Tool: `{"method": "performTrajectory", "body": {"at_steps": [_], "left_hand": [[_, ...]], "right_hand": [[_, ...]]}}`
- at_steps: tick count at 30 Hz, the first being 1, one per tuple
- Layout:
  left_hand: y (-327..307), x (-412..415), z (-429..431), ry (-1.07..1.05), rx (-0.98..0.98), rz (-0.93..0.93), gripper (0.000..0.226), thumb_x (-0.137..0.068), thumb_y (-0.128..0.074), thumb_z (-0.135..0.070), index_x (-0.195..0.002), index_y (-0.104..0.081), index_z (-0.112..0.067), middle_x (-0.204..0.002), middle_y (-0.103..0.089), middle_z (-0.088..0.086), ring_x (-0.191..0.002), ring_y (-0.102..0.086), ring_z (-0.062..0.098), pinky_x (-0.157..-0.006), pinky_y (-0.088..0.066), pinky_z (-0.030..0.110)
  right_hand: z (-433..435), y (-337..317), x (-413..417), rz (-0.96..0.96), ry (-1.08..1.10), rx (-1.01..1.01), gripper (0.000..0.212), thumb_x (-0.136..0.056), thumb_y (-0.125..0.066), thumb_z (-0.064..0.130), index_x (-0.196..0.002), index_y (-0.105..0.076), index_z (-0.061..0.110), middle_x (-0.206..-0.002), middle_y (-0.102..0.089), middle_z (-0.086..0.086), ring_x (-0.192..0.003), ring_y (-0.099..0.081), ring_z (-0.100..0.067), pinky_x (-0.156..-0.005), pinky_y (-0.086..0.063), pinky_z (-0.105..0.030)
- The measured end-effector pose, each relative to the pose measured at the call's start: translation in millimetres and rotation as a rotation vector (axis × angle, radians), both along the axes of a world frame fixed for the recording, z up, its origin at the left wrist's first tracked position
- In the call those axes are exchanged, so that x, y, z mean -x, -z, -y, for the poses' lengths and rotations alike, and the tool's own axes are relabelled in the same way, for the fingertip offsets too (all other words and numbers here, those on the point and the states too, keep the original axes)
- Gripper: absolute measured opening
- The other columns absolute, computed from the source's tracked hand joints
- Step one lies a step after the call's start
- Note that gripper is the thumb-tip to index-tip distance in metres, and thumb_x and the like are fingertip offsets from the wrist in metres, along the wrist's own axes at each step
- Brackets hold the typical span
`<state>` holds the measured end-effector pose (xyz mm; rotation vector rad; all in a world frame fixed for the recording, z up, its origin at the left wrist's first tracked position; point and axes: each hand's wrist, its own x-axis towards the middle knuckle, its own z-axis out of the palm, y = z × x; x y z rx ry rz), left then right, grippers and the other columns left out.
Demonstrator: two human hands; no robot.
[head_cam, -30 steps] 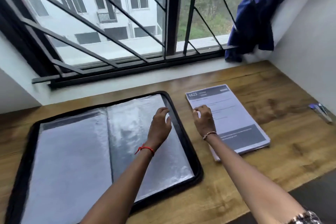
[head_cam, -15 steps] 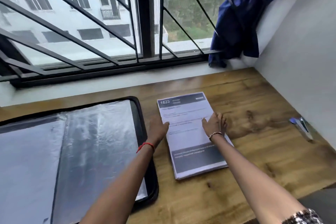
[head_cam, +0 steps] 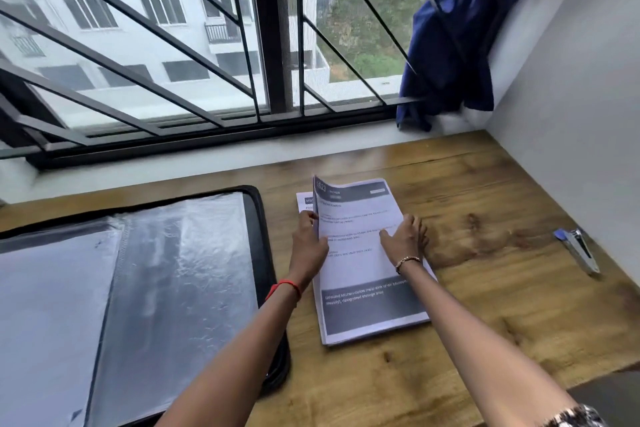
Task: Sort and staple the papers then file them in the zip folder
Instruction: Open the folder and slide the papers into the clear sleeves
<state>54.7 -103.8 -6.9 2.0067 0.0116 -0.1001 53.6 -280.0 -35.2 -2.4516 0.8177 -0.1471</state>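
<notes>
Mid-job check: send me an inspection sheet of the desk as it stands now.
Surface: wooden table, grain and knots showing.
Job's things: paper stack lying flat, its top sheet lifted at the left edge; zip folder open on the left; stapler apart at the far right.
Clutter: nothing seen.
Hands: left hand pinches the top sheet's left edge; right hand rests flat on the stack.
Cables: nothing seen.
Surroundings: barred window, blue cloth on the sill, white wall at right.
</notes>
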Motion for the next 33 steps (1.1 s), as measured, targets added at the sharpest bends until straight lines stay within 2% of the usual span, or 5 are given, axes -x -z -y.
{"method": "performTrajectory", "body": {"at_steps": [12, 17, 24, 27, 33], "left_hand": [[0, -3, -20, -0.094, 0.678, -0.168, 0.057, -0.076, -0.046, 0.024, -0.129, -0.045, 0.002, -0.126, -0.055, 0.017, -0.098, -0.06, 0.023, -0.074, -0.056, 0.029], [-12, -4, -60, -0.174, 0.818, -0.213, 0.068, -0.057, -0.047, 0.013, -0.124, -0.048, 0.0, -0.106, -0.064, 0.012, -0.087, -0.065, 0.023, -0.075, -0.056, 0.033], [-29, -7, -133, -0.338, 0.837, -0.267, 0.061, -0.076, -0.032, 0.029, -0.126, -0.046, -0.001, -0.091, -0.064, 0.008, -0.075, -0.061, 0.025, -0.058, -0.057, 0.029], [-35, 0, -166, -0.367, 0.828, -0.292, 0.058, -0.075, -0.034, 0.025, -0.124, -0.048, -0.003, -0.09, -0.063, 0.009, -0.071, -0.062, 0.024, -0.052, -0.057, 0.028], [-36, 22, -212, -0.288, 0.687, -0.282, 0.06, -0.07, -0.042, 0.018, -0.125, -0.045, -0.006, -0.095, -0.063, 0.009, -0.076, -0.061, 0.022, -0.053, -0.055, 0.027]], "right_hand": [[1, -13, -3, 0.094, 0.046, -0.014, 0.039, -0.082, -0.06, 0.03, -0.106, -0.056, 0.0, -0.122, -0.047, -0.017, -0.119, -0.038, -0.032, -0.098, -0.023, -0.04], [-14, -39, -13, 0.118, -0.063, -0.196, 0.061, -0.081, -0.051, 0.049, -0.12, -0.054, 0.003, -0.122, -0.057, -0.02, -0.118, -0.047, -0.034, -0.1, -0.036, -0.043], [-79, -74, -22, 0.152, -0.315, -0.84, 0.007, -0.08, -0.068, 0.011, -0.085, -0.065, 0.007, -0.084, -0.066, -0.007, -0.077, -0.057, -0.019, -0.061, -0.048, -0.021], [-104, -74, -20, 0.03, -0.407, -1.061, 0.02, -0.076, -0.067, -0.001, -0.094, -0.065, 0.007, -0.096, -0.067, -0.01, -0.086, -0.062, -0.023, -0.081, -0.051, -0.033], [-160, -61, -20, -0.081, -0.379, -1.047, 0.038, -0.072, -0.062, -0.018, -0.104, -0.058, 0.003, -0.093, -0.064, -0.014, -0.066, -0.062, -0.018, -0.064, -0.055, -0.029]]}}
